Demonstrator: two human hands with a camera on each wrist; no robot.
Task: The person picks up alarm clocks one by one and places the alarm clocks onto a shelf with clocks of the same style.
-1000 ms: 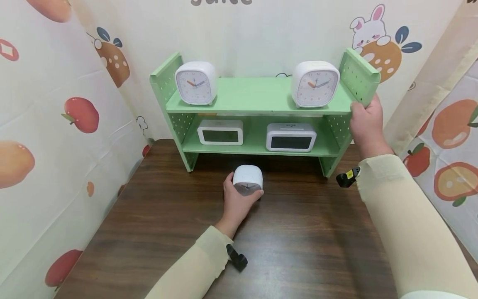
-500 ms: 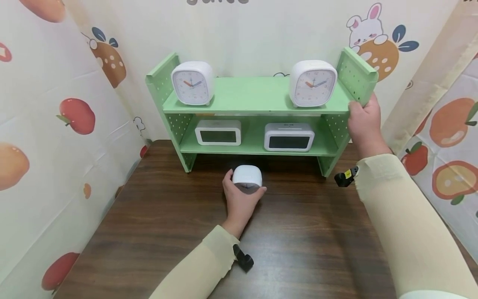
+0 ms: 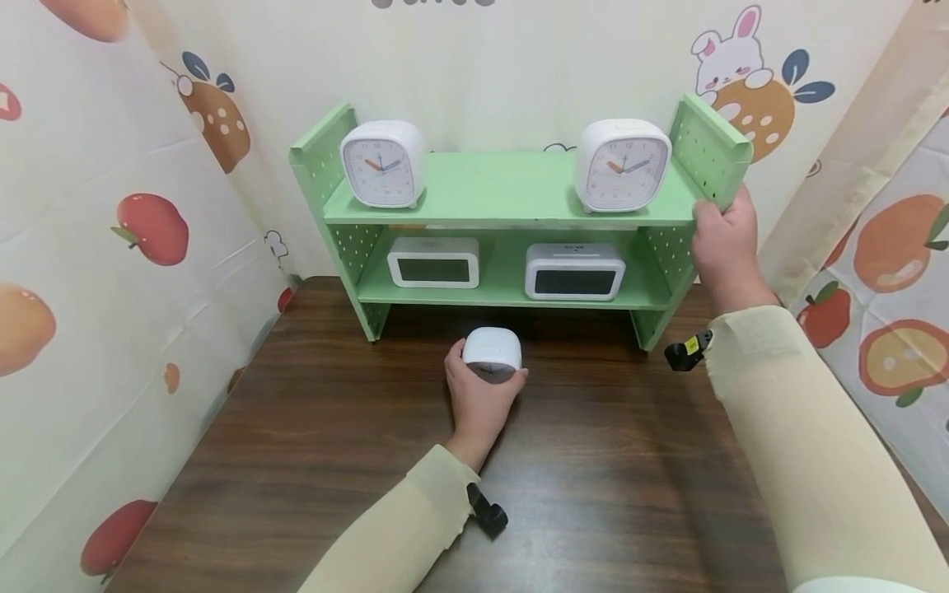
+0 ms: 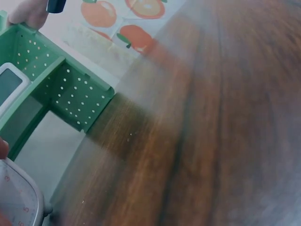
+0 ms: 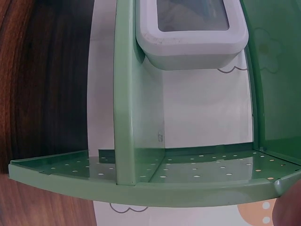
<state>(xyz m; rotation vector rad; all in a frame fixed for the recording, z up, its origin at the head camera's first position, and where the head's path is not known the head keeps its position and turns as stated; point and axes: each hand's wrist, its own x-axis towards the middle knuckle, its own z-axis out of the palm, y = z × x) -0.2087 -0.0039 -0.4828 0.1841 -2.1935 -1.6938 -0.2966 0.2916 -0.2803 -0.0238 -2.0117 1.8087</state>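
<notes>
My left hand [image 3: 480, 405] holds a small white alarm clock [image 3: 493, 344] low at the wooden table, in front of the green shelf [image 3: 500, 185]. Its fingers lie along the clock's left side and the thumb is at the right. The left wrist view catches part of the clock's dial [image 4: 16, 200] at the lower left edge; most of that hand is out of frame there. My right hand [image 3: 728, 247] grips the front edge of the shelf's right side panel [image 3: 713, 156]. Only a bit of the right hand [image 5: 289, 207] shows in the right wrist view.
On the upper board stand two white analog clocks, one left [image 3: 384, 165] and one right [image 3: 624, 166]. Two white digital clocks, left [image 3: 433, 263] and right [image 3: 575, 273], sit on the lower board. Fruit-printed cloth [image 3: 148, 329] hangs behind and beside the wooden table [image 3: 334, 428].
The left wrist and forearm have shifted slightly to the right, and the thumb now reaches a little farther right by the clock. The right hand keeps its grip on the panel.
</notes>
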